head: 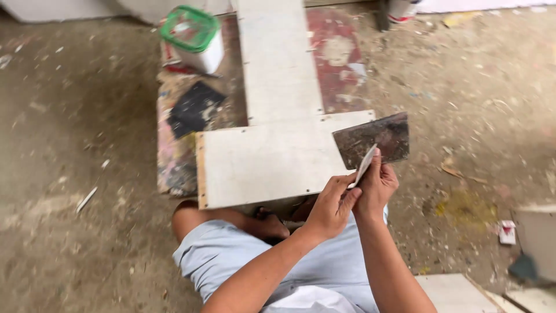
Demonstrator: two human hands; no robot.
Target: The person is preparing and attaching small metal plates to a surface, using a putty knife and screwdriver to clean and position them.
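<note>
The left hand [331, 206] and right hand [376, 185] are pinching a thin scraper blade [364, 164] together against a wide putty knife [373, 139], seemingly wiping it, above the white board [266, 159].

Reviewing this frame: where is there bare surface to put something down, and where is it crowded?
The near white panel is bare left of the hands; the long white panel behind it is bare too. It is crowded at the near panel's right corner, where the left hand and right hand hold the dark scrapers, and around the green-lidded tub.
</note>
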